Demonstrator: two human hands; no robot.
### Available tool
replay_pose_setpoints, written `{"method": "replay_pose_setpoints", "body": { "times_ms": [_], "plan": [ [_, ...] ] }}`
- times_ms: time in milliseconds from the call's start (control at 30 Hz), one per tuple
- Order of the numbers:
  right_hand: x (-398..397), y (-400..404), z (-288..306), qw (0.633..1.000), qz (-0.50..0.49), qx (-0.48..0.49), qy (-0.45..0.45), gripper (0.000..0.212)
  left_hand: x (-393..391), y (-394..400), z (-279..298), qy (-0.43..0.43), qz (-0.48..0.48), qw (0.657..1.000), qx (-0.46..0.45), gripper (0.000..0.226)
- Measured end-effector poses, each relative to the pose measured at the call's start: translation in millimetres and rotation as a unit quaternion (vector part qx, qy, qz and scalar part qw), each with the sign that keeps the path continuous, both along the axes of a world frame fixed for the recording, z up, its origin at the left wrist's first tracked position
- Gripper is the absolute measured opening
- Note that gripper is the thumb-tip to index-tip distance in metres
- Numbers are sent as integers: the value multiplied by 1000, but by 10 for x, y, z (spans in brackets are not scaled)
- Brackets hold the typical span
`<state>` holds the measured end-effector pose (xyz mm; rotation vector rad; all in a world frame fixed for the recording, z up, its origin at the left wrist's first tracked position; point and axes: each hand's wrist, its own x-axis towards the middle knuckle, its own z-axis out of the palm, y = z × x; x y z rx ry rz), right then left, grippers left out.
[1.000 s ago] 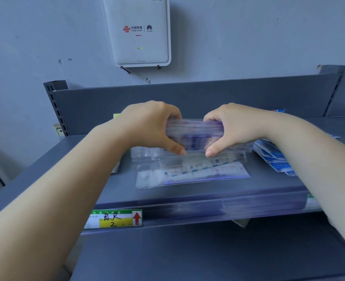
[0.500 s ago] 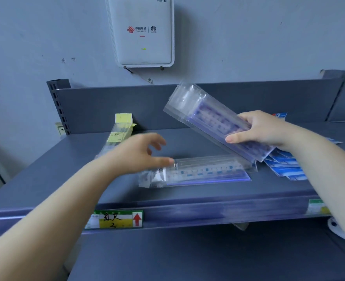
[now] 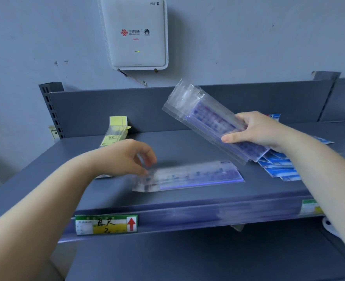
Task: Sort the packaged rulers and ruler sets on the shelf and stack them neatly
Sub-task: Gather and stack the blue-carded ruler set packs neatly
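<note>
My right hand (image 3: 256, 128) grips a bundle of clear-packaged purple rulers (image 3: 204, 116) by its lower end. The bundle is tilted up and to the left above the grey shelf (image 3: 188, 201). A flat ruler packet (image 3: 198, 175) lies lengthwise on the middle of the shelf and looks blurred. My left hand (image 3: 125, 157) is at that packet's left end, with curled fingers and thumb pinching the plastic. Blue-and-white ruler packs (image 3: 279, 167) lie fanned out at the right, partly under my right wrist.
A yellow-topped clear pack (image 3: 115, 132) leans near the shelf's back left, against the upright back panel (image 3: 106, 106). A green and yellow price label (image 3: 106, 224) is on the front rail. A white router (image 3: 135, 33) hangs on the wall. A lower shelf (image 3: 188, 260) runs below.
Both hands held the bundle together. My right hand then lifted it up to the right, and my left hand dropped to the left end of the packet on the shelf.
</note>
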<state>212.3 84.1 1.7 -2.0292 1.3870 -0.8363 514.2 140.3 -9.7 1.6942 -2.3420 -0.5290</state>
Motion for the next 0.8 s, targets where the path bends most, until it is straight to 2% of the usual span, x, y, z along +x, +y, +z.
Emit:
{"method": "replay_pose_setpoints", "body": {
  "times_ms": [233, 400, 500, 567, 633, 700, 800],
  "plan": [
    [98, 2, 65, 998, -9, -39, 57, 36, -154, 2, -140, -53, 25, 998, -3, 46],
    [233, -41, 69, 988, -8, -72, 140, 28, -237, -2, -94, -45, 14, 996, 71, 46],
    [265, -89, 62, 982, -11, -79, 173, 30, -278, -14, -81, -46, 17, 996, 71, 39],
    [280, -130, 47, 977, -16, -85, 196, 39, -311, -12, -85, -48, 21, 996, 66, 39],
    [303, -156, 35, 972, -22, -89, 218, 57, -348, 7, -101, -61, 18, 996, 55, 50],
    [331, -158, 31, 970, -14, -91, 223, 53, -359, 16, -129, -71, 11, 997, 41, 57],
    [359, -148, 31, 966, -6, -91, 240, 46, -320, -11, -148, -31, 10, 998, 53, 51]
  ]
}}
